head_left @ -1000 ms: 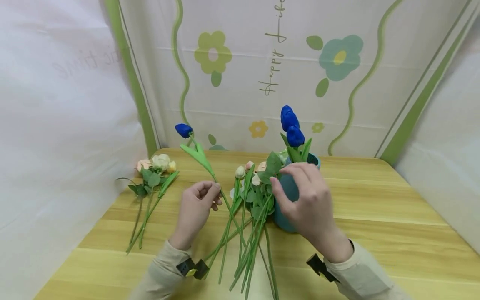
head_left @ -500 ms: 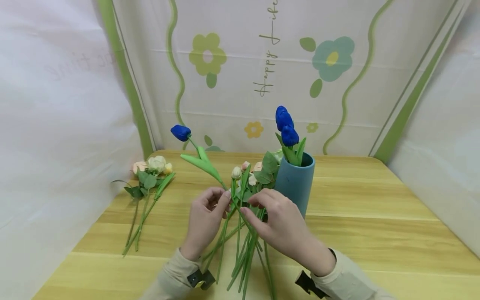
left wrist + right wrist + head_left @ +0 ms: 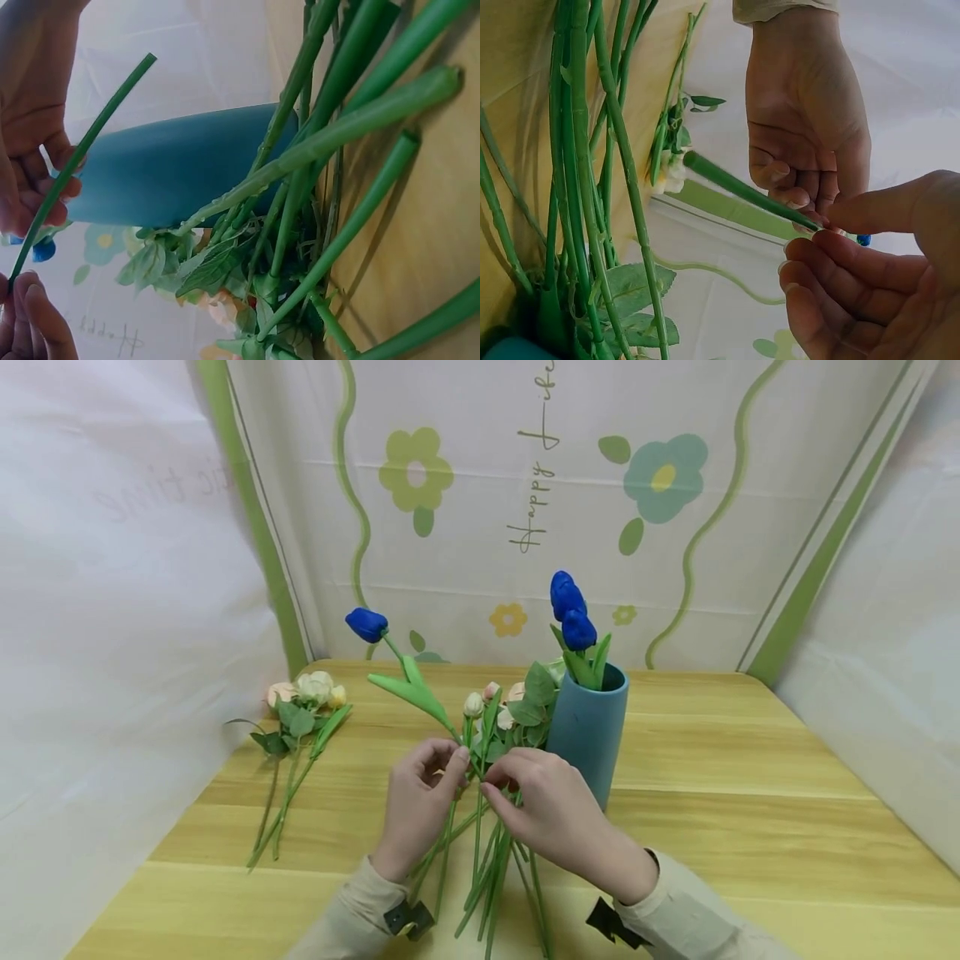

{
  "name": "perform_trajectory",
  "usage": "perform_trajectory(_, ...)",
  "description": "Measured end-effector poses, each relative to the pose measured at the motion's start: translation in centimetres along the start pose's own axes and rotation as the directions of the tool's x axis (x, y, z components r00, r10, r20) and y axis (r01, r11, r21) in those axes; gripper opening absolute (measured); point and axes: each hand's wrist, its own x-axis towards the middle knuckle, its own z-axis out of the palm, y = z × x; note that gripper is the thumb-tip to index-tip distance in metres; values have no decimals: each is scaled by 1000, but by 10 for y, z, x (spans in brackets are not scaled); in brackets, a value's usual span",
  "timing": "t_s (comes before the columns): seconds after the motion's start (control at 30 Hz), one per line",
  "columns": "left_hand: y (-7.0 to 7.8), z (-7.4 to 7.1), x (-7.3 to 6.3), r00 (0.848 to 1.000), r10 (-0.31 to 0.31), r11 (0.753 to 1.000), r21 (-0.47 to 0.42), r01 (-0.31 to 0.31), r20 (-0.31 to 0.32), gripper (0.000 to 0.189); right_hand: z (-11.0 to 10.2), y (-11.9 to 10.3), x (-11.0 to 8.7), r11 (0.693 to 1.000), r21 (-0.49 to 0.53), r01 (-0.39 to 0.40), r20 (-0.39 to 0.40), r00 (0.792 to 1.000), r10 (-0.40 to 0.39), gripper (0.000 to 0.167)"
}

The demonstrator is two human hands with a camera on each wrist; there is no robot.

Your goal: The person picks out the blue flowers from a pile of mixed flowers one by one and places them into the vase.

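My left hand (image 3: 420,806) pinches the green stem of a blue artificial tulip (image 3: 367,625), whose bloom leans up to the left. Just right of it, my right hand (image 3: 561,810) pinches the same stem lower down between thumb and fingertips. In the right wrist view the stem's cut end (image 3: 705,169) sticks out free past both hands. Behind the right hand stands a blue vase (image 3: 588,735) holding several blue tulips (image 3: 573,610). Under the hands lies a bunch of artificial flowers (image 3: 538,697), its long stems (image 3: 337,135) pointing toward me; the hands hide part of it.
A smaller bunch of cream and peach flowers (image 3: 311,689) lies at the left of the wooden table (image 3: 735,793). White printed curtains (image 3: 480,527) hang behind the table and along both sides.
My right hand has come down and left from in front of the vase to the tulip stem and pinches it. My left hand has moved slightly right with the tulip.
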Motion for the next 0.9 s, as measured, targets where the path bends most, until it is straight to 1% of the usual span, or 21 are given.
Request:
perform_trajectory(0.13, 0, 0, -1, 1000, 23, 1000, -14, -23, 5, 10, 1, -1, 2, 1000, -28, -10, 20, 1000, 11, 8)
perform_trajectory(0.23, 3, 2, -2, 1000, 16, 1000, 0, -16, 3, 9, 1, -1, 3, 999, -42, -33, 41, 999, 35, 8)
perform_trajectory(0.3, 8, 4, -3, 1000, 7, 1000, 18, -7, 0, 7, 2, -1, 3, 998, -44, -55, 58, 997, 57, 8)
perform_trajectory(0.37, 17, 5, -4, 1000, 1, 999, 38, -1, 2, 4, 3, -1, 4, 996, -53, -69, 66, 995, 72, 8)
perform_trajectory(0.5, 34, 7, -6, 1000, 2, 998, 58, -2, 6, 5, 5, -1, 4, 994, -93, -62, 44, 997, 66, 10)
perform_trajectory(0.57, 37, 7, -6, 1000, 1, 998, 59, -1, 5, 6, 6, -1, 5, 992, -118, -46, 23, 999, 49, 9)
perform_trajectory(0.63, 38, 7, -7, 1000, 15, 998, 66, -16, 4, 7, 6, -1, 5, 989, -140, -36, 8, 999, 38, 5)
perform_trajectory(0.7, 37, 8, -7, 999, 35, 997, 75, -35, 5, 7, 6, -2, 6, 987, -156, -30, -3, 1000, 29, 3)
perform_trajectory(0.73, 34, 8, -7, 999, 47, 996, 81, -48, 6, 7, 6, -3, 6, 987, -160, -27, -8, 1000, 26, 3)
perform_trajectory(0.9, 7, 9, -5, 991, 130, 985, 109, -130, 15, 7, 7, -5, 6, 987, -157, -33, -23, 999, 30, 8)
